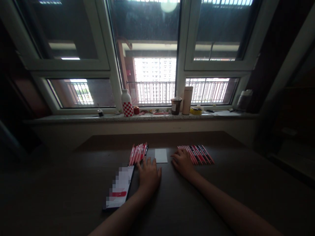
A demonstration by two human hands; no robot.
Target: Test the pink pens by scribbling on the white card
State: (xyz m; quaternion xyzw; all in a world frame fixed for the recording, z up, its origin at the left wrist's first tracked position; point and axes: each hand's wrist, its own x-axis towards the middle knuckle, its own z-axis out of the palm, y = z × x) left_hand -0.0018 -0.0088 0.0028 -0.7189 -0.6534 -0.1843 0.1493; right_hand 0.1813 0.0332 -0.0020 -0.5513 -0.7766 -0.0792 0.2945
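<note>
My left hand lies flat on the dark table, fingers spread, its fingertips just short of a row of pink and red pens. My right hand rests palm down with fingers stretched out, touching the left end of a second row of pink, red and dark pens. A small white card lies between the two pen rows, just beyond my hands. A phone with a lit screen lies left of my left hand. Neither hand holds anything.
A stone windowsill runs behind the table with a red-checked white bottle, a small red jar, a brown cup, a tall beige tumbler, a yellow tape roll and papers. Large windows rise above.
</note>
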